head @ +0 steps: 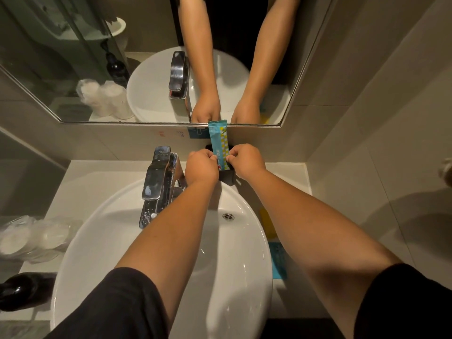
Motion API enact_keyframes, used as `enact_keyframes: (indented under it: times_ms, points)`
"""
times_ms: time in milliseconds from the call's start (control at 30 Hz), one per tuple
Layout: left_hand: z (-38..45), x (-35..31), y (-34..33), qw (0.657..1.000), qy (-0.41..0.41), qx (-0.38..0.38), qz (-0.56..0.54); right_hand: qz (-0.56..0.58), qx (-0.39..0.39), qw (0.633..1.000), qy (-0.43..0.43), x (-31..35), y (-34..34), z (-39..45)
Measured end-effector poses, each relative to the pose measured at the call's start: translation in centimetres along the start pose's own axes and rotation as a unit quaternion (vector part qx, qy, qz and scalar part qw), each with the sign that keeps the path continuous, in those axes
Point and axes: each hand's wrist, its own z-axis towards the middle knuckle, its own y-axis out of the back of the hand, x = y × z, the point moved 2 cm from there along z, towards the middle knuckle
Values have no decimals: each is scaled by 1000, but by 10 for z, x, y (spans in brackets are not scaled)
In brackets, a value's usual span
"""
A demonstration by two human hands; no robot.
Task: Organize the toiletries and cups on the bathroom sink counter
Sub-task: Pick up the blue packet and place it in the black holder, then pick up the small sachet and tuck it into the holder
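Both hands pinched a teal toiletry packet upright at the back of the counter.

Just above centre frame, the left hand [201, 165] and right hand [245, 160] each closed fingertips on the lower part of the teal packet [218, 140], which stood in a small black holder [226, 176] against the wall under the mirror [151, 57]. The chrome faucet [159, 177] stood left of them over the white basin [234, 241]. Plastic-wrapped cups [34, 237] lay at the left edge, a dark bottle [20, 291] at lower left.

A blue-and-yellow packet [219, 140] stands upright in a black holder [226, 176] behind the basin.
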Motion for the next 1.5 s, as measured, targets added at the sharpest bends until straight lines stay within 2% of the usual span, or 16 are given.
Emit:
enact_keyframes:
  times_ms: [267, 433, 633, 767, 933, 1067, 1167, 1333, 1500]
  points:
    - [-4, -2, 4, 1000, -9, -2, 3, -23, -8, 1000, -9, 4, 3, -2]
    - [-14, -7, 14, 998, -50, -11, 26, -31, -13, 999, 17, 9, 13, -9]
    - [-42, -16, 31, 989, -118, -38, 84, -162, -28, 981, 99, 8, 33, -30]
    - [-71, -10, 33, 959, -225, -43, 167, -268, -43, 952, 138, -9, 47, -54]
    - [-97, 11, 25, 892, -379, -8, 247, -340, -47, 928, 145, -44, 57, -90]
    - [-95, 28, 14, 834, -481, 54, 264, -343, -48, 932, 110, -71, 59, -123]
    - [-97, 39, 6, 801, -516, 88, 290, -316, -49, 946, 46, -91, 54, -153]
    - [-93, 49, 0, 785, -519, 128, 313, -226, -8, 967, -117, -124, 29, -197]
    - [-89, 58, -6, 800, -516, 135, 273, -153, 9, 966, -209, -131, -4, -223]
